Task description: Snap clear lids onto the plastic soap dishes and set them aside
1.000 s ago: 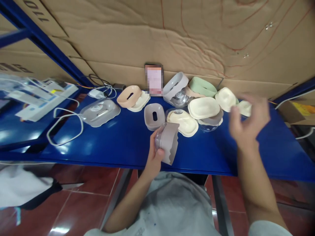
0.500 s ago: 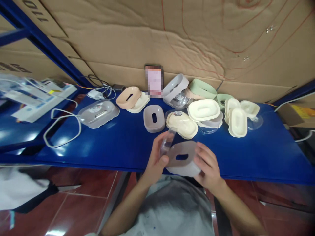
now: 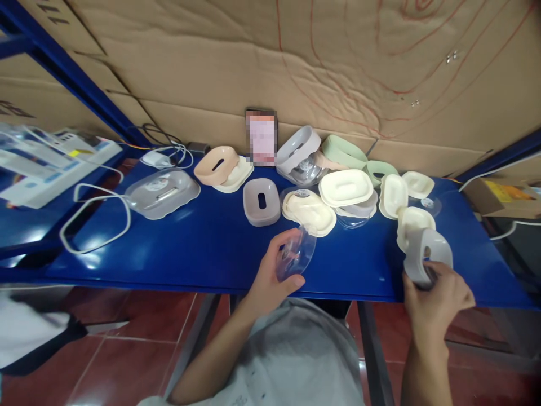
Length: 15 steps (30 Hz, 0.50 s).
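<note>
My left hand (image 3: 274, 276) grips a clear plastic cover (image 3: 302, 256) between thumb and fingers, above the front of the blue table. Out to the right, my right hand (image 3: 442, 296) has its fingers round a grey plastic dish (image 3: 442, 248) with a slot in its base. The dish is tilted and partly hides a cream tray (image 3: 414, 220). Another grey slotted dish (image 3: 249, 203) rests on the table beyond my left hand. Beside it, cream trays (image 3: 319, 217) overlap one another.
Behind stand a peach dish (image 3: 217, 160), a grey dish (image 3: 302, 141) and green dishes (image 3: 344, 149). A phone (image 3: 262, 138) leans on the cardboard (image 3: 190, 73). To the left are a grey translucent cover (image 3: 169, 197), a white cable (image 3: 63, 225) and a power strip (image 3: 63, 175).
My right hand has carried the grey dish away from the clear cover, far to the right. My left hand still holds the cover. A cream tray at the right has shifted towards me.
</note>
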Each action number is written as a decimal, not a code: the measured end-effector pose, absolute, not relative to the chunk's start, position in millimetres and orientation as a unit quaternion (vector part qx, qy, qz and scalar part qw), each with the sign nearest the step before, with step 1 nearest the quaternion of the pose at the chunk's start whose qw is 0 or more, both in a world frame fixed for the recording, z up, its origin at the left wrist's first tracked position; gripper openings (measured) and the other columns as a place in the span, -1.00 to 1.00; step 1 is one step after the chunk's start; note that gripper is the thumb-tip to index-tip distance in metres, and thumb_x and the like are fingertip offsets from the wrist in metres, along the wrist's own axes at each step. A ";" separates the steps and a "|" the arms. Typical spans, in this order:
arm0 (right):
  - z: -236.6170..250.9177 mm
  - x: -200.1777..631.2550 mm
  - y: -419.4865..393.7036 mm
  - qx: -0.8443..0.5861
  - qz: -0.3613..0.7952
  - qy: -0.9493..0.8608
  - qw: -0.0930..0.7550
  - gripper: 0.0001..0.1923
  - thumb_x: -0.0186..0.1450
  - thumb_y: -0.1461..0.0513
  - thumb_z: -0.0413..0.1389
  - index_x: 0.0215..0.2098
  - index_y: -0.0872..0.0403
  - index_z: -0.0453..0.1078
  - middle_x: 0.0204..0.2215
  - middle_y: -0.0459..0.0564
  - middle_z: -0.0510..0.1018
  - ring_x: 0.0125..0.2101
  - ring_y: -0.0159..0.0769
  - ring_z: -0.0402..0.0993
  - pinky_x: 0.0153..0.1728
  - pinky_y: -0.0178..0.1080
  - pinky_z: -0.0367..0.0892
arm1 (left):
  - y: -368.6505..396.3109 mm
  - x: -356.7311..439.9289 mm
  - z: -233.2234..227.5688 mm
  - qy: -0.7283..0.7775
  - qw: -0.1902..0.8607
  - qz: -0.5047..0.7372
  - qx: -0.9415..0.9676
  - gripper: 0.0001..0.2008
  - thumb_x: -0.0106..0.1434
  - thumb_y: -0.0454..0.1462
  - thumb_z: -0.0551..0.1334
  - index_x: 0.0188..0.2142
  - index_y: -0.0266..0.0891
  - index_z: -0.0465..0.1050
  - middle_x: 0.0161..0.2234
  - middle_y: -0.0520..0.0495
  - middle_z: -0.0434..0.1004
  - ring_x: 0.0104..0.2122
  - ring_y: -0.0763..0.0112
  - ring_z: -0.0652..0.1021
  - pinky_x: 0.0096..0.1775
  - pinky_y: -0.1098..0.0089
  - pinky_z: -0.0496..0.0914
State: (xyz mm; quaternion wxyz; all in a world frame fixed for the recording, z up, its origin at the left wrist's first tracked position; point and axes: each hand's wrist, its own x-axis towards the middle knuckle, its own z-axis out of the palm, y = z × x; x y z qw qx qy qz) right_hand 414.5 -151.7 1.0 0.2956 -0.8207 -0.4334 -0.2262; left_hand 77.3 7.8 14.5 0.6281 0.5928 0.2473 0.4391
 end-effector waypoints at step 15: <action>20.2 340.9 -151.5 -0.753 -0.164 -0.572 0.282 -0.68 0.47 0.12 0.22 0.16 -0.06 0.49 0.00 0.15 0.61 0.03 0.11 0.55 0.06 0.21 0.45 | 2.3 74.7 25.1 0.265 0.623 0.408 0.613 -0.15 0.23 0.18 0.49 0.41 0.07 0.33 0.43 -0.21 0.26 0.39 -0.19 0.36 0.43 -0.16 0.18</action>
